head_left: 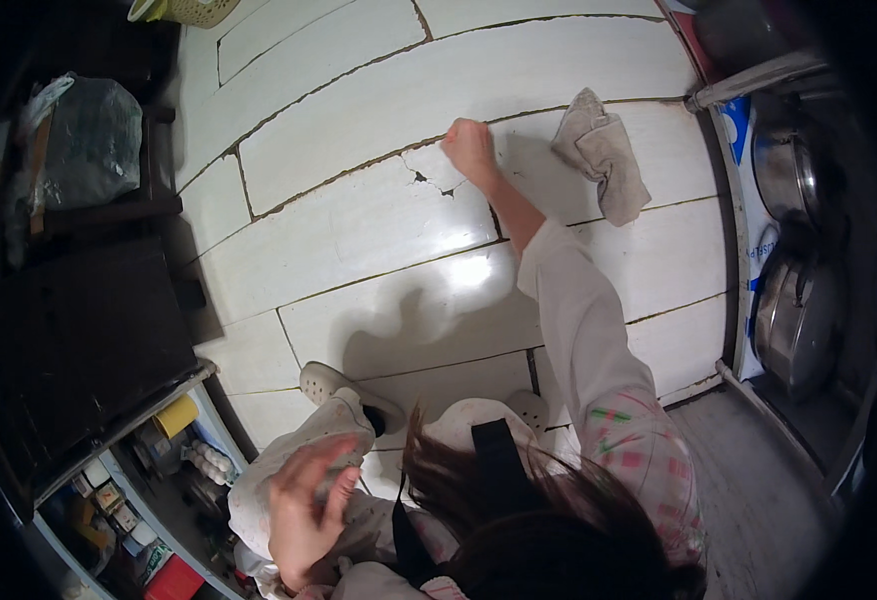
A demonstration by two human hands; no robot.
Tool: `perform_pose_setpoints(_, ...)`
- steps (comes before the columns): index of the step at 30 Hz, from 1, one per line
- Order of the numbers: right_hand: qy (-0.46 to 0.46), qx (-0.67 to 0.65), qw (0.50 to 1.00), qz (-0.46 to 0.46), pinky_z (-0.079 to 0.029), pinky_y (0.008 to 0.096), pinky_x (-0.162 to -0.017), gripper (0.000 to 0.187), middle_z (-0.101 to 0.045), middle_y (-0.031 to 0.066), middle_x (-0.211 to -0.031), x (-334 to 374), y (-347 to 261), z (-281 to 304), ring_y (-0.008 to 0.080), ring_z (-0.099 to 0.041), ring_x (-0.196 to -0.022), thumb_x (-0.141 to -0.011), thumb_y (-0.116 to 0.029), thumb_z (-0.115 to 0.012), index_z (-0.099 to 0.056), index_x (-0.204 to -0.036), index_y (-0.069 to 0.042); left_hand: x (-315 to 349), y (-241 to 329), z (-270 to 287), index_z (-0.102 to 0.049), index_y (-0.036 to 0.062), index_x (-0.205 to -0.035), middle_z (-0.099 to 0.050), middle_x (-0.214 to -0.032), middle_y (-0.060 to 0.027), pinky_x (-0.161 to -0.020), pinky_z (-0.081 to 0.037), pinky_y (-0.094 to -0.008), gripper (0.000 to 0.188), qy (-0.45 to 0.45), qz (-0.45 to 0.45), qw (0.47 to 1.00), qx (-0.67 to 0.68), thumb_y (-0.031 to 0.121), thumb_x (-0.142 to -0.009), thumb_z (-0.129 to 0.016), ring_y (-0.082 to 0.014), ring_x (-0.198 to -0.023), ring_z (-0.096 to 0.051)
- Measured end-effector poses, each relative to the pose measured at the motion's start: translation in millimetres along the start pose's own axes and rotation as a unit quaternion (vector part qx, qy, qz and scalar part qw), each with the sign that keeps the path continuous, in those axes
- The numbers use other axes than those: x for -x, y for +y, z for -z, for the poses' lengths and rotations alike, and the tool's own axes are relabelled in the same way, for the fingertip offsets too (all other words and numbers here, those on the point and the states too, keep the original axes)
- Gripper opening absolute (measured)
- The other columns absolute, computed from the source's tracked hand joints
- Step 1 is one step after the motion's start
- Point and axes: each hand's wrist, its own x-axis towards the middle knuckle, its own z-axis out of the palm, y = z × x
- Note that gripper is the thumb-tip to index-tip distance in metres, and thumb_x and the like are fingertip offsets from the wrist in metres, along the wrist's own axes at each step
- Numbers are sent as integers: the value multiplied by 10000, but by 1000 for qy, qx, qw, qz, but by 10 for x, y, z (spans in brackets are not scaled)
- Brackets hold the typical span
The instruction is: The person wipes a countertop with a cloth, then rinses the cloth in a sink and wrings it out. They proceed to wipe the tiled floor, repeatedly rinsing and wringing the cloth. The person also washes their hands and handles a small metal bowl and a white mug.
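My right hand (471,150) reaches forward, its fingers closed in a fist by the seam of the white floor tiles (379,240). Anything inside the fist is hidden. Just beside it, one tile has a crack with small dark chipped holes (429,183). A crumpled grey-brown cloth (604,160) lies on the tiles to the right of this hand. My left hand (309,505) hovers over my bent knee with its fingers curved and the thumb apart, and I see nothing in it.
Metal pots (799,320) stand on a rack at the right. A dark cabinet (69,340) and a shelf with small packages (124,515) line the left side. A yellowish basket (194,10) sits at the far left. My pale clog (349,395) is on the floor.
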Motion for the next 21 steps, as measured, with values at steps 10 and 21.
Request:
perform_pose_setpoints(10,-502,-723,468,-74,-442,223,-552,76,-593,83,-704,1663,-1823,1188,109,-552,-634,-714,-11,-610,-586,-758,47,-284,76,-171,-523,-23,-1107,-561,-1010,-128,-760,-459,-269,292,196,-63,974,99,62,-828,-531,-182,-885,-562)
perform_pose_setpoints(21,-447,-778,395,-198,-456,275,-708,337,-589,153,-938,1742,-1637,1650,189,-572,-866,-826,-54,-518,-441,-1131,67,-584,65,-229,-601,-32,-813,-584,-776,-81,-579,-476,-226,68,235,-109,966,3,9,-760,-611,-122,-694,-565)
